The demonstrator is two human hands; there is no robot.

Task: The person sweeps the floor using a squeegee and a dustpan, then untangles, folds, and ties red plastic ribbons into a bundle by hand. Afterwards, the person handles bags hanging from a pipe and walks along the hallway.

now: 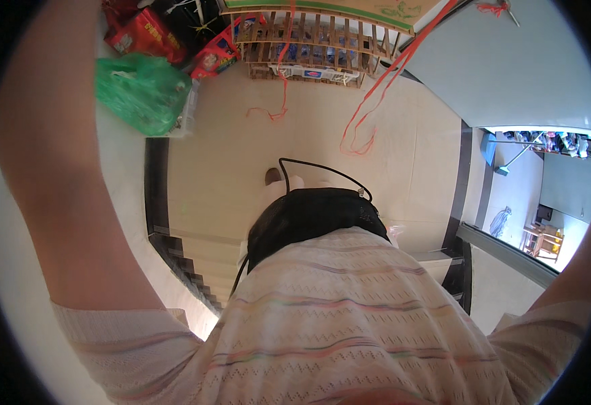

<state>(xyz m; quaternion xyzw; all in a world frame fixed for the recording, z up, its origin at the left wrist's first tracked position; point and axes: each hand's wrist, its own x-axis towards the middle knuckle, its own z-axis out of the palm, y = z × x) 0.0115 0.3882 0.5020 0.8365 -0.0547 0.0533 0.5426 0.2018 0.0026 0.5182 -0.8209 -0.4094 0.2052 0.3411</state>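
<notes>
Both of my hands are out of view; only my raised forearms show at the left and right edges. A black mesh bag (321, 210) with a black cord loop lies against my waist, over a striped knit top (346, 304). Before me hang red plastic strings (371, 96), their frayed ends above the tiled floor. A thinner red string (285, 76) hangs further left, in front of a slatted wooden rack (316, 45). A cardboard box (326, 11) with a green stripe is on top of the rack.
A green plastic bag (143, 91) rests on a pale container at upper left, beside red printed packages (143, 38). A pale door (513, 66) stands at upper right. Beyond the doorway are a blue dustpan (488, 149), a broom (503, 169), a mop head (500, 221) and wooden furniture (543, 242).
</notes>
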